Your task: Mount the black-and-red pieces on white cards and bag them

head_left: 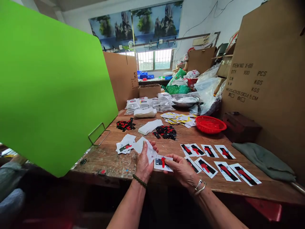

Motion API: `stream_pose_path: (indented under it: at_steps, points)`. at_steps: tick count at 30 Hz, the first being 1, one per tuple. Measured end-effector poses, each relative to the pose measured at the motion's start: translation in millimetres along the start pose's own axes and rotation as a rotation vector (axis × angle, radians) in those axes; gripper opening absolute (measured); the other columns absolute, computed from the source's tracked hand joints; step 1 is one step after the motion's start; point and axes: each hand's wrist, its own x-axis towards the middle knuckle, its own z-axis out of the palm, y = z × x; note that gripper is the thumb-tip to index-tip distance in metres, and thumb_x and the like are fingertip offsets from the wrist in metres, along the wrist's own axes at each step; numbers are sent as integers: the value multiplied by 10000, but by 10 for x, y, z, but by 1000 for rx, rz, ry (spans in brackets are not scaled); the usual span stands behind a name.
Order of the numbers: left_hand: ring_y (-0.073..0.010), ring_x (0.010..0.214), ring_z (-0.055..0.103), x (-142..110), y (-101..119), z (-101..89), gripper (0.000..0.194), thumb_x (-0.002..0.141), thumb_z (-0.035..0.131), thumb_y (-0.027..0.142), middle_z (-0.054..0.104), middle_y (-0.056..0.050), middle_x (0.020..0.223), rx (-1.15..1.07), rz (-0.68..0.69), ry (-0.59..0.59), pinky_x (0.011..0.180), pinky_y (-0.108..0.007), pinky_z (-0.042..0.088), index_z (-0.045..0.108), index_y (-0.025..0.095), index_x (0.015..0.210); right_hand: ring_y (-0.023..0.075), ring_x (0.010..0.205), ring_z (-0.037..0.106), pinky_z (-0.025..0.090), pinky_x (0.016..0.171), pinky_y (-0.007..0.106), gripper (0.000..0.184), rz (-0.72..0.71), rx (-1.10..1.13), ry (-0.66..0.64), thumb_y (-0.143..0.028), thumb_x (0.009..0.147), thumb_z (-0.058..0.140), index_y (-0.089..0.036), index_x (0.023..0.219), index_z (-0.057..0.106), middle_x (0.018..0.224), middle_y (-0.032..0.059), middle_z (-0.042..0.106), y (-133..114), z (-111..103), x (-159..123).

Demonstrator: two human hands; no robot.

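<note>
My left hand (144,162) is closed round a clear plastic sleeve (149,149) near the front edge of the wooden table (166,143). My right hand (182,170) pinches a white card with a black and red item (162,163), held against the sleeve's mouth. Several filled packets (209,160) lie in two rows to the right of my hands. A small stack of cards (125,144) lies just left of my left hand.
Two piles of black and red parts (166,131) and folded white sleeves (150,126) lie mid-table. A red basket (210,124), a metal bowl (185,100), bagged stacks and cardboard boxes (269,76) sit behind. A green panel (47,86) covers the left. A grey cloth (263,160) lies right.
</note>
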Motion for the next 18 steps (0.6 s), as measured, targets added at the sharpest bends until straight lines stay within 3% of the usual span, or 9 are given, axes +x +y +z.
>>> stream_pose_path:
  at_steps: [9,14,18]
  points:
    - [-155,737,685,-42,-85,-24,158,843,671,307,710,-42,853,-23,95,34,807,-326,550,654,161,901,183,629,653,557,571,313,446,-298,172,307,-397,450,900,-209,739,618,748,19,714,405,133,160]
    - [-139,719,680,-36,-108,-11,152,853,659,297,706,-37,845,-55,99,45,770,-285,550,647,163,925,168,640,649,532,575,280,413,-274,188,258,-378,477,900,-202,752,647,742,18,717,504,230,182]
    - [-141,733,685,-63,-124,-22,194,821,700,285,714,-42,865,-51,95,8,780,-290,554,641,163,960,178,682,667,556,635,294,470,-208,295,216,-345,400,936,-189,736,645,763,29,729,456,261,197]
